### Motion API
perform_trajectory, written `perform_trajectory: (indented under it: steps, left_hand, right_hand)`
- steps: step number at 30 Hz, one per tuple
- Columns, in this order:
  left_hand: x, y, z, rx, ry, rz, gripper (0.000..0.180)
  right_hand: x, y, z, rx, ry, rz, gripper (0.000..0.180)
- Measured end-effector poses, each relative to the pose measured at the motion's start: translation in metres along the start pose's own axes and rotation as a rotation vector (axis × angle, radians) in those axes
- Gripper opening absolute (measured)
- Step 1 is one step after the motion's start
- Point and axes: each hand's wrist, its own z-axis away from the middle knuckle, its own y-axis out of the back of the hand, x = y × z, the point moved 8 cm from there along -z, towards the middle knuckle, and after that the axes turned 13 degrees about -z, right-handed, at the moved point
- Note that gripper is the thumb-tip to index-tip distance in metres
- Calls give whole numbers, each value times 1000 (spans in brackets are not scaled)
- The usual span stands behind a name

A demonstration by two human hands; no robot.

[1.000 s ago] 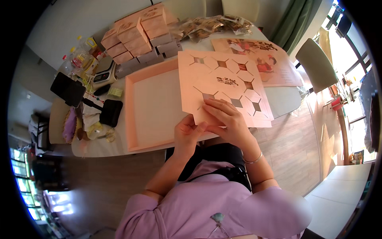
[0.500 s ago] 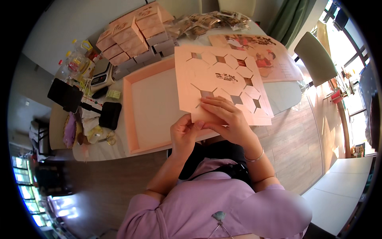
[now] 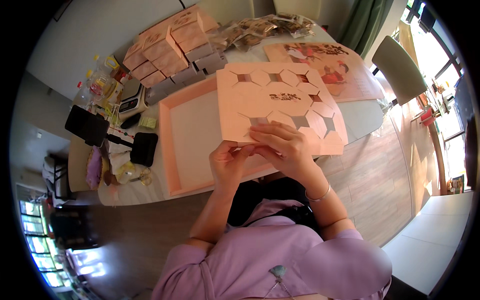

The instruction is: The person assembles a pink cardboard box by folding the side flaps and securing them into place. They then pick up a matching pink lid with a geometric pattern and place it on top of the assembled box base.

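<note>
A flat pink cardboard insert [image 3: 242,101] with several cross-cut holes and dark print in its middle is held up before me. My left hand [image 3: 227,164] pinches its near edge with thumb and fingers. My right hand [image 3: 284,148] lies over the same edge, fingers on top and thumb below, close beside the left thumb. Part of that edge looks folded, but my fingers hide most of it. Under and left of the insert sits a shallow pink box tray [image 3: 168,150] with a pale bottom, on the table's near side.
Pink and grey boxes [image 3: 167,52] are stacked at the back left, with several clear packets [image 3: 257,27] beside them. A printed pink sheet or lid [image 3: 350,80] lies back right. On the left are a scale [image 3: 132,102], bottles [image 3: 100,75] and a black phone stand [image 3: 144,149].
The insert has tilted, its near edge now lying more level and folded between my hands. Both hands have shifted slightly and keep their grip. The view has moved a little.
</note>
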Motion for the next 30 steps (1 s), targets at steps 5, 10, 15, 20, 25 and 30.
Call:
perform_trajectory:
  steps: [5, 10, 15, 20, 25, 30]
  left_hand:
    - [3, 11, -5, 71, 13, 217, 17]
    - [14, -1, -8, 76, 56, 464, 26]
    - [-1, -34, 4, -70, 65, 167, 26]
    - [1, -39, -1, -95, 21, 180, 25]
    - [-1, -44, -3, -43, 16, 231, 28]
    - [-8, -49, -9, -22, -13, 255, 30]
  right_hand:
    - [-4, 35, -1, -2, -93, 227, 61]
    - [8, 39, 13, -68, -152, 117, 62]
    - [10, 39, 12, -77, -167, 59, 60]
    - [5, 42, 9, -80, -69, 177, 55]
    - [-4, 43, 4, -77, -59, 206, 50]
    - [1, 41, 4, -59, -86, 115, 45]
